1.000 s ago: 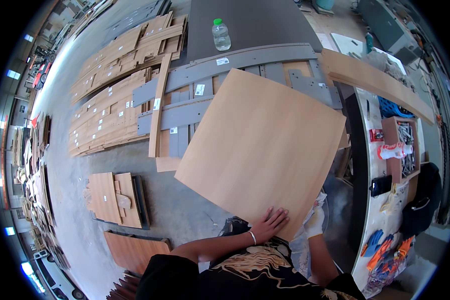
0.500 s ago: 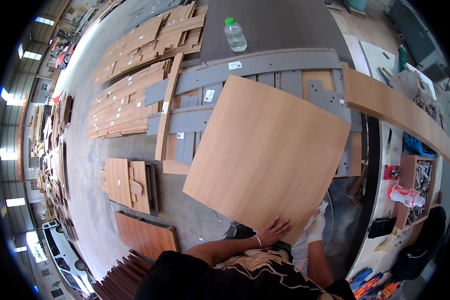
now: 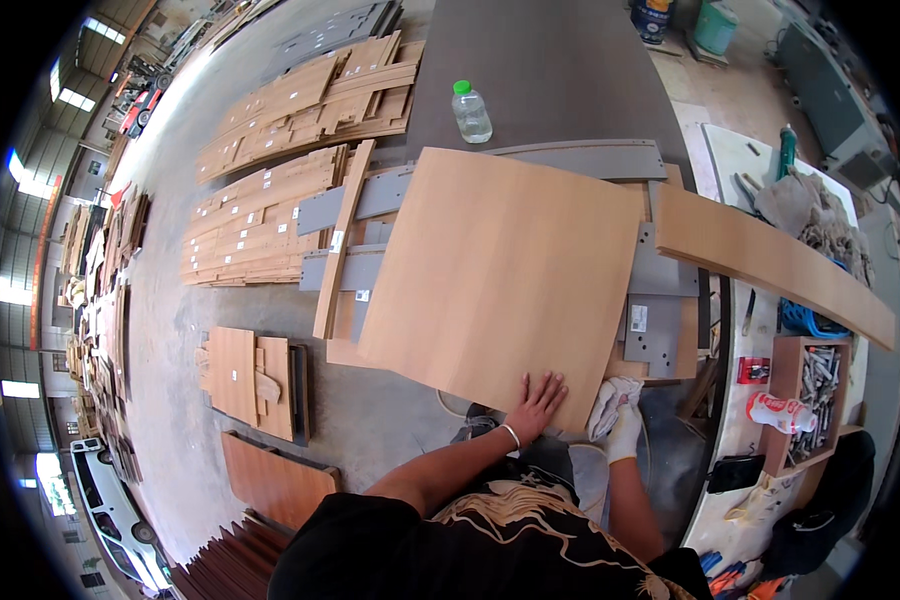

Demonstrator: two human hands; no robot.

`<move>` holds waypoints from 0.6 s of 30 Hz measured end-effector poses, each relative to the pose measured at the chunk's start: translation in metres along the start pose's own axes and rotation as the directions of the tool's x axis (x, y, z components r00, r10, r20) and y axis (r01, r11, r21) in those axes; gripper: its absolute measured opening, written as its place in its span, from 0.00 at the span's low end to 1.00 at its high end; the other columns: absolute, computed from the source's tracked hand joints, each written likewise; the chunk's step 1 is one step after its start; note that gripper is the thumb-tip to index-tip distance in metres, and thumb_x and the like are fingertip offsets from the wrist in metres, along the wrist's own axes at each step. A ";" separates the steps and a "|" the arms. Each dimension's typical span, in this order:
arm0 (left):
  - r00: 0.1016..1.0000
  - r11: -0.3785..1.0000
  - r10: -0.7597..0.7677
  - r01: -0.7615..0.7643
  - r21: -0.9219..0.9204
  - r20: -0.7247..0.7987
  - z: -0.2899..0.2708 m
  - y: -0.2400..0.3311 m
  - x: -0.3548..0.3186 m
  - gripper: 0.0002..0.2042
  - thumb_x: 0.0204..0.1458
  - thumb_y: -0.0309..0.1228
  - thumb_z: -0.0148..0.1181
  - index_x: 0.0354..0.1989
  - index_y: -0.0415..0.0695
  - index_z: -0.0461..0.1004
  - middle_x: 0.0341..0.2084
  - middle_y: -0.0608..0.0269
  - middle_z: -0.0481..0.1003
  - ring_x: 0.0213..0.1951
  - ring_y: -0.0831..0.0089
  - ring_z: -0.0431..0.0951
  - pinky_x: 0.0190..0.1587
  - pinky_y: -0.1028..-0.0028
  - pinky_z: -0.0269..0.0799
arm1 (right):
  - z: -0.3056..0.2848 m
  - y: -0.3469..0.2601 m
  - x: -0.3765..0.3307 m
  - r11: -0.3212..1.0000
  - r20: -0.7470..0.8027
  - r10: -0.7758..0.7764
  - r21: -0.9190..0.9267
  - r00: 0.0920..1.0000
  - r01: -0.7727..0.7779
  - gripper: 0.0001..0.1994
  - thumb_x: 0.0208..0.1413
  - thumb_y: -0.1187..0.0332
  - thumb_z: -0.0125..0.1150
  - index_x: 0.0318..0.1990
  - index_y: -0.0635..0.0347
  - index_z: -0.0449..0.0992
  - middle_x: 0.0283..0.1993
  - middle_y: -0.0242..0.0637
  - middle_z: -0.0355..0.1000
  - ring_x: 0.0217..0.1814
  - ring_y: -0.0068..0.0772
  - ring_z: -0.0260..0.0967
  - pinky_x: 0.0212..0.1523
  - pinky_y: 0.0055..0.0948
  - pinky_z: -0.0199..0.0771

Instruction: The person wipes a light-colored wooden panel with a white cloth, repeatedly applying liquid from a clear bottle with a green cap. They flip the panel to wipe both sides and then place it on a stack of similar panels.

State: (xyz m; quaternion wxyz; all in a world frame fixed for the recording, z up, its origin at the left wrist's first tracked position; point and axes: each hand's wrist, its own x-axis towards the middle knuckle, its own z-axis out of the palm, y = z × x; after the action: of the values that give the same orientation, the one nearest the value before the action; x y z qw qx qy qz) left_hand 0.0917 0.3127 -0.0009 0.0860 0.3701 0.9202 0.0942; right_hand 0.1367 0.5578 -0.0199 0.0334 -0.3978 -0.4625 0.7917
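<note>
A large light-brown wooden panel (image 3: 500, 270) lies flat over grey panels on the dark worktable (image 3: 550, 70). My left hand (image 3: 536, 402) rests flat on the panel's near edge with fingers spread. My right hand (image 3: 622, 430), in a white glove, sits just off the panel's near right corner and is closed on a white cloth (image 3: 606, 405). Both forearms come up from the lower edge.
A clear plastic bottle with a green cap (image 3: 470, 112) stands on the table beyond the panel. A long wooden board (image 3: 770, 260) lies to the right. A bench with a tray of screws (image 3: 810, 380) is at right. Stacks of wooden parts (image 3: 270, 200) cover the floor at left.
The view has shifted and the large panel sits lower and flatter on the table. My left hand stays on its near edge; my gloved right hand stays by the corner.
</note>
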 end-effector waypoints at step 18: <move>0.789 0.806 -0.587 0.549 -0.221 -0.179 -0.074 -0.241 0.057 0.36 0.56 0.37 0.60 0.74 0.39 0.61 0.77 0.45 0.54 0.79 0.45 0.47 0.78 0.38 0.36 | 0.095 -0.075 -0.072 0.927 0.270 0.017 0.357 0.963 -0.116 0.39 0.60 0.56 0.70 0.76 0.52 0.59 0.76 0.41 0.63 0.76 0.54 0.62 0.75 0.60 0.62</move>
State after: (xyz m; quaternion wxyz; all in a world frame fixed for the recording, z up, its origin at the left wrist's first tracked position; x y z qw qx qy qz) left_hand -0.1260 0.1735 0.0087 0.0281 0.0533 0.9819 0.1798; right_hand 0.0993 0.5027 0.1047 0.0191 -0.2920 -0.2915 0.9107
